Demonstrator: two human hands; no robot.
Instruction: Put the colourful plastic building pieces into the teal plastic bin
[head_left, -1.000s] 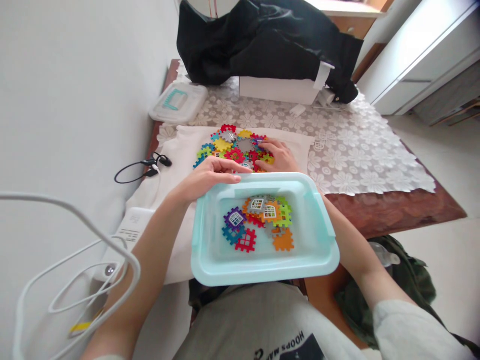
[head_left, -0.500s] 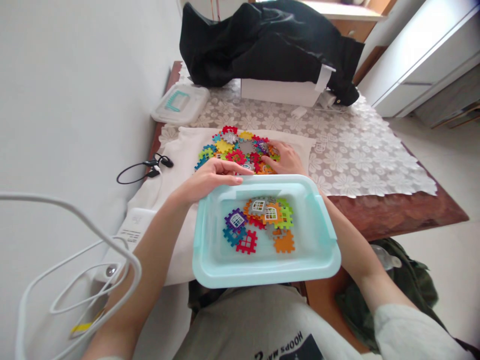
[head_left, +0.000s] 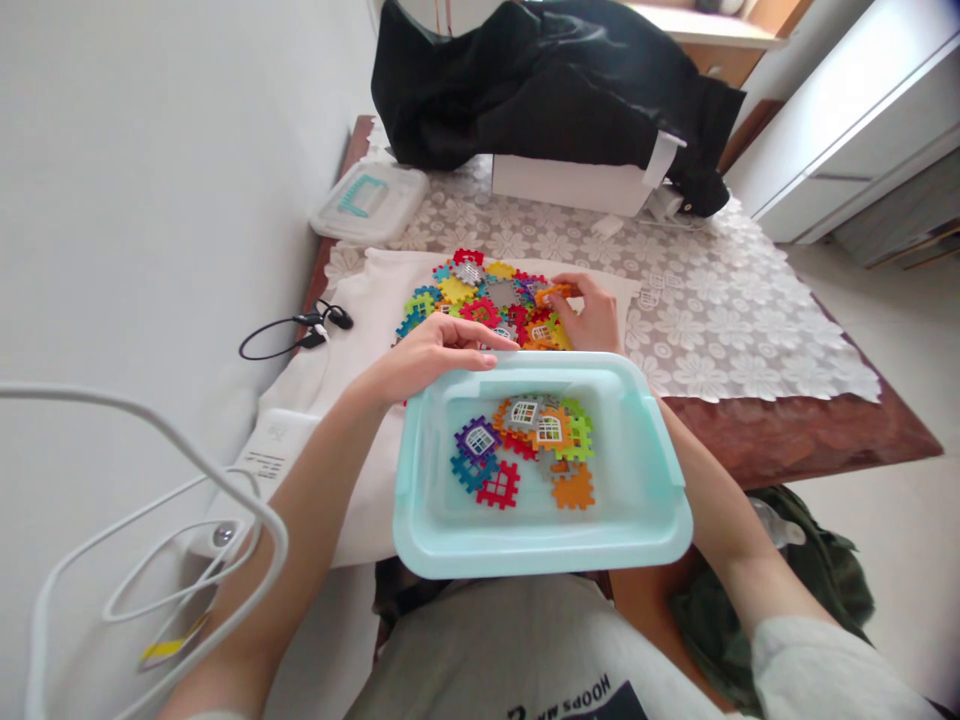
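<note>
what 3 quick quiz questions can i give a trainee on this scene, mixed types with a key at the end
1. Multiple choice: what colour is the held piece in the right hand?
A. Blue
B. Orange
C. Green

2. True or false: every piece in the tub is red.

3. Open: where is the lid with the turquoise handle, relative to the pile of pieces?

Key:
1. B.
2. False; a purple piece lies in there too, for instance.
3. On the table, beyond the pile and to its left.
</note>
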